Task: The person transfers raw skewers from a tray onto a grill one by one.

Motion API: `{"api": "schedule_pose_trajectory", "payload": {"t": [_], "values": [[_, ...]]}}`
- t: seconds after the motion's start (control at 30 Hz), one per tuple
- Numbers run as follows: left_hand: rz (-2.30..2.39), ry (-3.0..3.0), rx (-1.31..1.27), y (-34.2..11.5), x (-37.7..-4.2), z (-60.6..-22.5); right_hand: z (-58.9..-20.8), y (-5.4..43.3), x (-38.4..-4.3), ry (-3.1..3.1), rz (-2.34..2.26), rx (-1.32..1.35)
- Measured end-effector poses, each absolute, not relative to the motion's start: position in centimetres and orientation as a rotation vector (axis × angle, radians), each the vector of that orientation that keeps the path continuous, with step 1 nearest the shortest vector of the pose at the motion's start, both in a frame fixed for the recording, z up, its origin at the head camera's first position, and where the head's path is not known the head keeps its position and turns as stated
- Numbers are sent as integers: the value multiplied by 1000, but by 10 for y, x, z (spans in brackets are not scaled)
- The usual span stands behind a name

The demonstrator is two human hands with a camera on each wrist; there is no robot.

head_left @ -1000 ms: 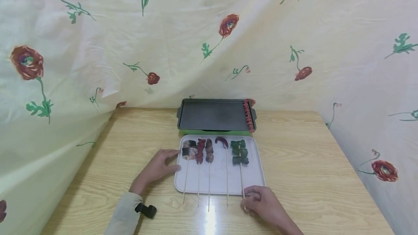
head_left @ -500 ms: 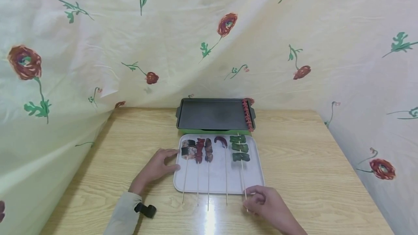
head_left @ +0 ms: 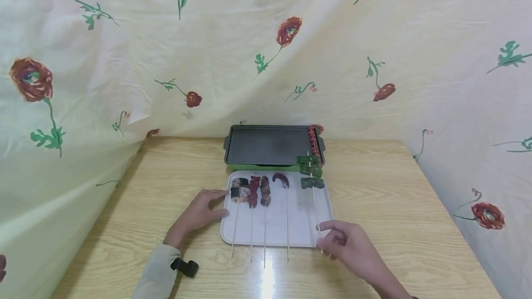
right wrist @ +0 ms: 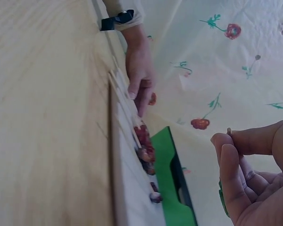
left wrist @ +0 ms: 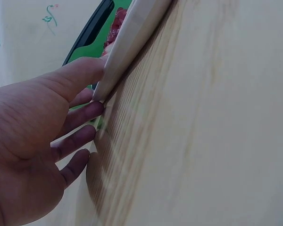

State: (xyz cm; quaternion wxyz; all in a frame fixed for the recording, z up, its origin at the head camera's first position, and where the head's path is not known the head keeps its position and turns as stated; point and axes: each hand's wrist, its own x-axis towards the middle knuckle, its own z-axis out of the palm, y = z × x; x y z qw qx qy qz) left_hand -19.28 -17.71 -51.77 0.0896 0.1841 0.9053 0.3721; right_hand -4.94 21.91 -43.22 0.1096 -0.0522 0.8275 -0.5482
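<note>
My right hand (head_left: 348,246) pinches the lower stick of a green pepper skewer (head_left: 311,170) between thumb and fingers. The skewer is raised, its green pieces overlapping the far right part of the white tray (head_left: 276,227) and the griddle's front edge. In the right wrist view, the stick's end (right wrist: 229,131) shows at the fingertips. My left hand (head_left: 201,210) touches the tray's left edge, thumb at the rim (left wrist: 120,52) and fingers loosely extended. On the tray lie a dark-skinned chunk skewer (head_left: 240,189), a red meat skewer (head_left: 254,191), a brown meat skewer (head_left: 265,191) and a curved dark-red piece (head_left: 281,179) on a stick.
Behind the tray stands a black griddle (head_left: 268,144) on a green base, with a red skewer (head_left: 312,137) along its right side. The wooden table (head_left: 382,188) meets a flowered cloth (head_left: 232,50) behind and at the sides.
My right hand has lifted the green pepper skewer from the tray and moved it forward and slightly right, toward the griddle. The left hand has stayed at the tray's edge.
</note>
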Motion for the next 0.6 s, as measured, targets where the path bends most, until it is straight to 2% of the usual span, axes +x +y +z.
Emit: {"api": "schedule_pose_trajectory", "payload": {"t": [0.6], "values": [[1123,2685,562,-179,-194,-520,-392,226,-100,2525,-1590,-183]]}}
